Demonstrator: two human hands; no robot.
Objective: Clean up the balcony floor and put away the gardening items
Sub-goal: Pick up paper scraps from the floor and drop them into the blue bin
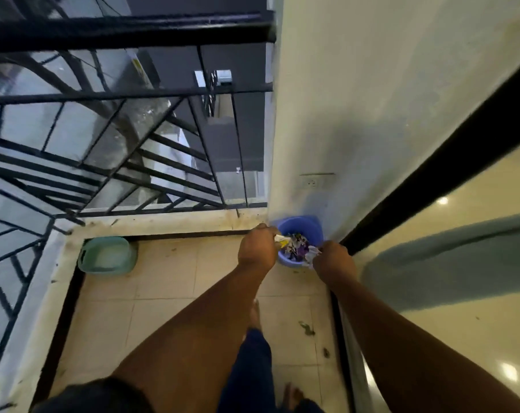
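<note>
A blue plastic bucket stands on the balcony floor in the corner against the pale wall, filled with crumpled wrappers and scraps. My left hand is over the bucket's left rim, its fingers curled round a white and yellow scrap. At the bucket's right rim my right hand pinches a white crumpled piece. Both forearms reach forward from the bottom of the view.
A green plastic basin sits by the left parapet. The black railing runs along the far and left edges. Small dark bits of debris lie on the beige tiles. A sliding glass door and its track are on the right.
</note>
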